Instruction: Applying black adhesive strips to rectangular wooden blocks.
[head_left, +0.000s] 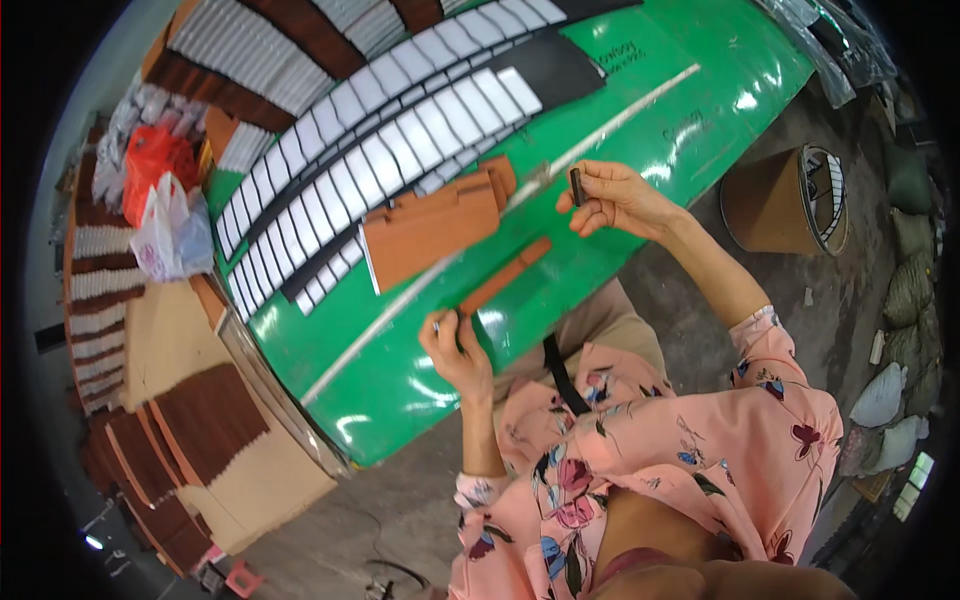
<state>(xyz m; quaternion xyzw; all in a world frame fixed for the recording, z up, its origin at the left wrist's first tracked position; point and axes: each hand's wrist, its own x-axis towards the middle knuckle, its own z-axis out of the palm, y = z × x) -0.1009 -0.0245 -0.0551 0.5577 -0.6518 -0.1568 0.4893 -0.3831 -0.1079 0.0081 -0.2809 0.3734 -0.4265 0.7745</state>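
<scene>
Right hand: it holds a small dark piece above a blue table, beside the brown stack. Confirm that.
Wrong on colour only. The head view shows the right hand pinching the small dark piece above a green table, beside the brown stack.

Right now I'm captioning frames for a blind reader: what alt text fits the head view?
A person at a green table pinches a small dark piece in the right hand; the left hand touches a brown strip. Brown sheets and rows of white cards lie behind.
</scene>
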